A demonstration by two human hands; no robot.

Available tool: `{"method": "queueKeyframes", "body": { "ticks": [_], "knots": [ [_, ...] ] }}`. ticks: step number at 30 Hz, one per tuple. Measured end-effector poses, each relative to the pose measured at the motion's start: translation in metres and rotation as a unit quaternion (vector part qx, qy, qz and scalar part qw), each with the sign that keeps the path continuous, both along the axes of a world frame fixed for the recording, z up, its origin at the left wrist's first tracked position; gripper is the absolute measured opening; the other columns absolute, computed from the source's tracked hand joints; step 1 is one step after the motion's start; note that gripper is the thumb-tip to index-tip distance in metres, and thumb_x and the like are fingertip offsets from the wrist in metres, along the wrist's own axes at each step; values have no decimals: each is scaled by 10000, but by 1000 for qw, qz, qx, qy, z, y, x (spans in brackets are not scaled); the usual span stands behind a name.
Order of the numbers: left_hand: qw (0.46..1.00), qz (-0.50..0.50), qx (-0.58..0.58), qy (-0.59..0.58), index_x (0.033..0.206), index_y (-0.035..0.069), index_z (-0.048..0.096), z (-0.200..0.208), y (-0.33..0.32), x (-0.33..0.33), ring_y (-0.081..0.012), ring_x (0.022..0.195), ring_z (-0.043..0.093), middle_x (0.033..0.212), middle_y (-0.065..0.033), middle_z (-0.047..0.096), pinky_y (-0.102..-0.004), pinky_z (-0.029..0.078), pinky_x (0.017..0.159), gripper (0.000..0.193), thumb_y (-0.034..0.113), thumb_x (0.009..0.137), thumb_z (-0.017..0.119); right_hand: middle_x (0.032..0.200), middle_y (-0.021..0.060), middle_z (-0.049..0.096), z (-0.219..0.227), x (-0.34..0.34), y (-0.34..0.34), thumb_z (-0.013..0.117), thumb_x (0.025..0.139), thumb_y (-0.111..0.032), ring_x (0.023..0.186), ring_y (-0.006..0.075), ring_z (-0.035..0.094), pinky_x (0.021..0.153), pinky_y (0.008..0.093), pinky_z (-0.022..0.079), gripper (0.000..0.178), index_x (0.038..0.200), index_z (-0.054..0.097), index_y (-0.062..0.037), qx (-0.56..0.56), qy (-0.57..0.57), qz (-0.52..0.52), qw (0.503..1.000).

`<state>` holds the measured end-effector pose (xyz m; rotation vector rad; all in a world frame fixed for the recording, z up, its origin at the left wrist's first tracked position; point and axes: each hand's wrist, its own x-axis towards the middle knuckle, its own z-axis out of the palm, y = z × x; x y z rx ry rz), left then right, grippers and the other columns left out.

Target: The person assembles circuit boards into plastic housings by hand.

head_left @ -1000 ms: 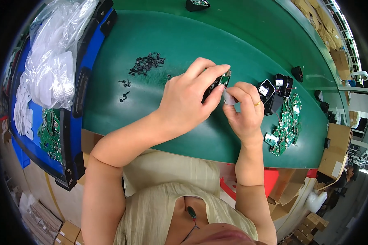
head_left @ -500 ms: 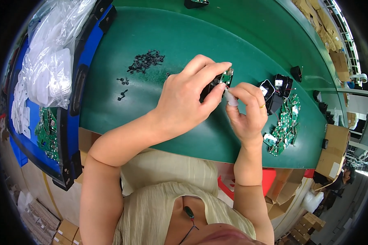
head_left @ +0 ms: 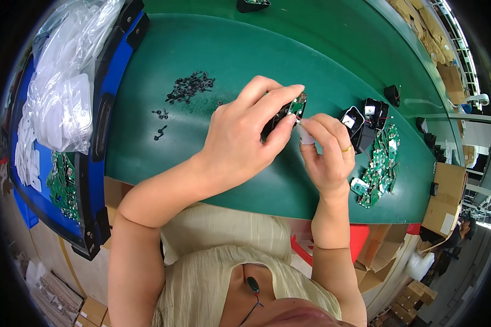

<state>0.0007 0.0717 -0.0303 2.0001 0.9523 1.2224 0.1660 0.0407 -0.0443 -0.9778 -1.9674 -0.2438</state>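
Observation:
My left hand (head_left: pixel 245 125) is closed around a small black plastic housing with a green circuit board (head_left: pixel 296 104) in it, held above the table. Its thumb and fingertips grip the edges, and the palm hides most of the housing. Right beside it, my right hand (head_left: pixel 330 150) pinches a small whitish, translucent piece (head_left: pixel 306 135) between thumb and fingers. What that piece is I cannot make out. A thin red wire seems to show between the board and the right fingertips.
On the green table (head_left: pixel 223 38) lies a heap of small black parts (head_left: pixel 190 87). Several green circuit boards (head_left: pixel 381 166) are piled at the right, beside open black housings (head_left: pixel 372 117). At the left stands a blue crate (head_left: pixel 123 62) with bagged clear plastic parts (head_left: pixel 73 103).
The view has shifted slightly. Both hands keep their grips, and the right fingers with the whitish piece stay close to the board, turned a little.

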Motion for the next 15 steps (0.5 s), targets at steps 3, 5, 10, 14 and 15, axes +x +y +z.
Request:
{"method": "queueKeyframes", "body": {
  "ticks": [3, 5, 10, 14, 15],
  "knots": [
    [1000, 8, 28, 7, 1080, 65, 591, -2, 0, 1, -183, 557, 566, 917, -53, 553, -292, 473, 484, 293, 59, 788, 617, 884, 125, 560, 0, 0, -1, 686, 589, 93, 638, 246, 545, 518, 316, 455, 378, 947, 583, 26, -5, -5, 4, 1000],
    [999, 12, 44, 9, 1080, 63, 591, -3, 0, 2, -187, 562, 566, 917, -54, 552, -296, 474, 487, 295, 56, 786, 617, 888, 128, 558, -1, 0, -2, 685, 583, 88, 637, 250, 542, 517, 318, 451, 385, 949, 583, 27, -10, -8, 4, 1000],
    [998, 13, 38, 40, 1117, 52, 600, 0, -4, 1, -159, 656, 583, 948, -79, 572, -259, 478, 539, 368, -25, 756, 609, 888, 131, 556, -1, -4, -4, 683, 566, 78, 634, 255, 531, 516, 325, 437, 398, 949, 583, 32, -33, -7, 13, 999],
    [999, 3, 42, 20, 1120, 41, 599, 1, -3, 0, -135, 631, 563, 946, -77, 567, -240, 463, 521, 366, -24, 760, 606, 854, 123, 579, 1, -7, -5, 678, 607, 95, 654, 237, 568, 526, 304, 466, 339, 926, 585, 24, -43, 36, -2, 998],
    [1000, -7, 23, 3, 1111, 47, 590, 2, -3, 0, -154, 601, 563, 935, -69, 557, -262, 464, 497, 342, 4, 773, 608, 842, 118, 587, 3, -7, -5, 675, 625, 99, 663, 230, 581, 530, 296, 476, 313, 914, 586, 19, -49, 63, -3, 997]
  ]
}}
